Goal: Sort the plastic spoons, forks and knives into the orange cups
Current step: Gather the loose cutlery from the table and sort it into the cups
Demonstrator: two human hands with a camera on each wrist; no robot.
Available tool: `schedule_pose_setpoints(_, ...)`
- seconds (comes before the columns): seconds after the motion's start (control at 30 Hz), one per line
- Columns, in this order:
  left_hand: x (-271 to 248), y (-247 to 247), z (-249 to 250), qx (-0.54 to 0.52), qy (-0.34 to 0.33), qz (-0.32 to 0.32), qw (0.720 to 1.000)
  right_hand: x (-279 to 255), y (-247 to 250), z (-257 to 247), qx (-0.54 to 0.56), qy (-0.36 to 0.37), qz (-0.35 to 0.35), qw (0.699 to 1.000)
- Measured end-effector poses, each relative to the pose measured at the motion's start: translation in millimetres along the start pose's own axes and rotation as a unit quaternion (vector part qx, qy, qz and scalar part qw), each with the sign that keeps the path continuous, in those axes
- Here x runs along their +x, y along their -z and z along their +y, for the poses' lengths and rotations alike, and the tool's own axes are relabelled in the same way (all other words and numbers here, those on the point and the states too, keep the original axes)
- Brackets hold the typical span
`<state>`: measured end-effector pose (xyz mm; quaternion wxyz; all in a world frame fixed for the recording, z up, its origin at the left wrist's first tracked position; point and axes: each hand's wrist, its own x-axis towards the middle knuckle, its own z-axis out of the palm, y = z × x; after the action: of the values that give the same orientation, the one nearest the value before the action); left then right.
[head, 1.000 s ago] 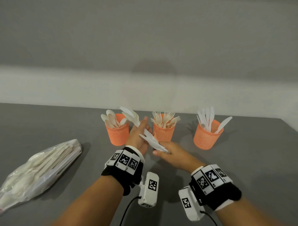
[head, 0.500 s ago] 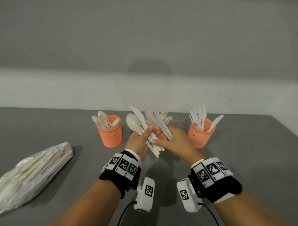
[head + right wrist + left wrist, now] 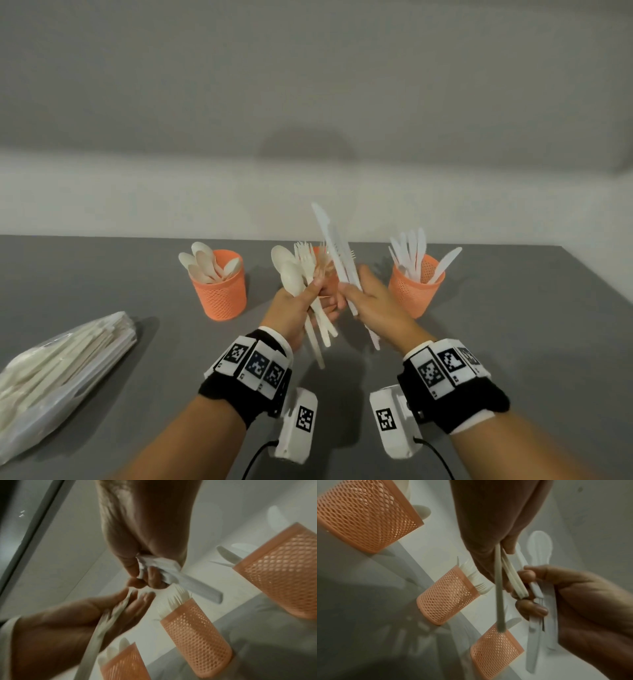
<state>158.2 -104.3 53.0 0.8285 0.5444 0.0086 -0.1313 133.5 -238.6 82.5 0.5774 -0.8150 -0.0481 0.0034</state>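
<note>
Smooth white knives (image 3: 337, 253) in rt hand (image 3: 371, 299) (mesh orange cups (image 3: 221, 291) behind)

Matte dark grey table (image 3: 513, 342). On it, row of three orange mesh plastic cups: left cup (image 3: 221, 291) with white spoons, middle cup (image 3: 447, 597) with forks, right cup (image 3: 416, 291) with knives. Near left edge, clear plastic bag of white cutlery (image 3: 58, 370), lying flat.

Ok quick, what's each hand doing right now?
Left hand: holding spoons and forks.
Right hand: holding knives.
</note>
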Motion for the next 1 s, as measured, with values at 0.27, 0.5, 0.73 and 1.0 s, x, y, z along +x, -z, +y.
schedule_pose_setpoints(0.27, 5.4, 13.4, 4.6, -0.026, -0.005, -0.005, 1.0, 49.5, 83.5, -7.9, 0.034, 0.123, 0.286, 0.95)
schedule_pose_setpoints(0.5, 2.7, 15.0, 9.9, -0.036, -0.008, -0.053, 0.998, 68.8, 98.3, 42.9, 0.047, -0.002, 0.291, 0.955)
schedule_pose_setpoints(0.73, 0.1, 14.6, 17.8, -0.022, 0.014, -0.108, 0.994, 76.3, 92.5, 38.7, -0.122, 0.058, 0.327, 0.935)
schedule_pose_setpoints(1.0, 1.9, 16.4, 19.4, 0.028, 0.027, -0.128, 0.991, 59.2, 11.1, -25.7, -0.091, 0.163, 0.115, 0.976)
